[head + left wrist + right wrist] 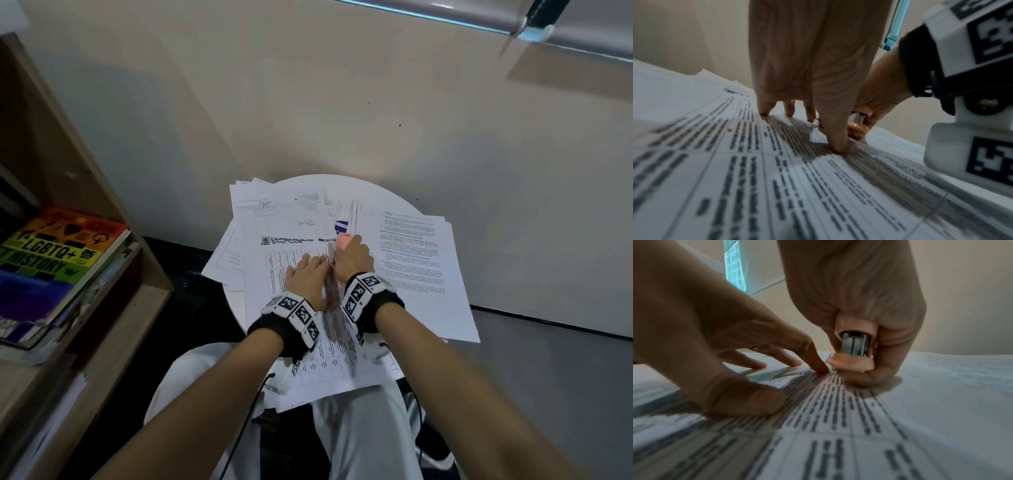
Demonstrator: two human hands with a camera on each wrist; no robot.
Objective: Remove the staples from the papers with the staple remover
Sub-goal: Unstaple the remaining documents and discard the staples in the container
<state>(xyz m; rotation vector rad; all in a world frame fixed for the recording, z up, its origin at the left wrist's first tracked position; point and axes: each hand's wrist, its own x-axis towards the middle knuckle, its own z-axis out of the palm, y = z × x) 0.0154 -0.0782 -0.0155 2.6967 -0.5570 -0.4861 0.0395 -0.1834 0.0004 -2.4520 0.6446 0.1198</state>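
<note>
A printed table sheet lies on top of a pile of papers on a small round white table. My left hand presses flat on this sheet, fingers spread and thumb tip down. My right hand grips a pink staple remover with metal jaws, squeezed together and set against the sheet just beside my left forefinger. The staple itself is hidden under the tool.
More sheets fan out over the table, a text page to the right and forms at the back. A wooden shelf with a rainbow-coloured book stands at the left. A wall is close behind the table.
</note>
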